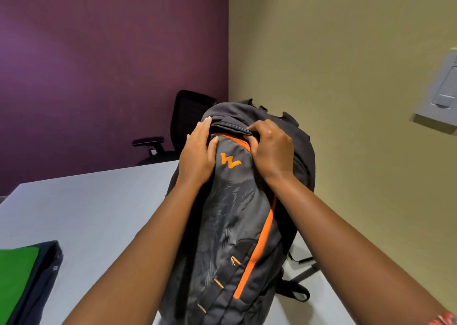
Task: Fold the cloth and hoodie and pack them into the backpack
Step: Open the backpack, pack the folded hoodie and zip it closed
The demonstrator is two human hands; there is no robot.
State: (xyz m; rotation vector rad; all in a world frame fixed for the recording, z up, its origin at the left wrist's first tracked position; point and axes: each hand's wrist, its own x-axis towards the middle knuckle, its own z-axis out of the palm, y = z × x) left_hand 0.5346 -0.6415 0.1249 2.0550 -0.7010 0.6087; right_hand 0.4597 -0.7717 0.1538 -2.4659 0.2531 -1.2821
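Note:
A dark grey backpack (237, 216) with orange trim and an orange logo stands upright on the white table (94, 201). My left hand (197, 156) lies on its upper left front, fingers straight and the thumb pressing the fabric. My right hand (270, 149) grips the top seam near the zip, fingers curled into the fabric. At the bottom left lies a folded green cloth (17, 282) on top of a folded dark hoodie (42, 275). Whether the backpack's main opening is open or closed is hidden from view.
A black office chair (183, 124) stands behind the table against the purple wall. The beige wall on the right carries a grey switch plate (442, 92). Backpack straps (296, 290) trail on the table near its right edge.

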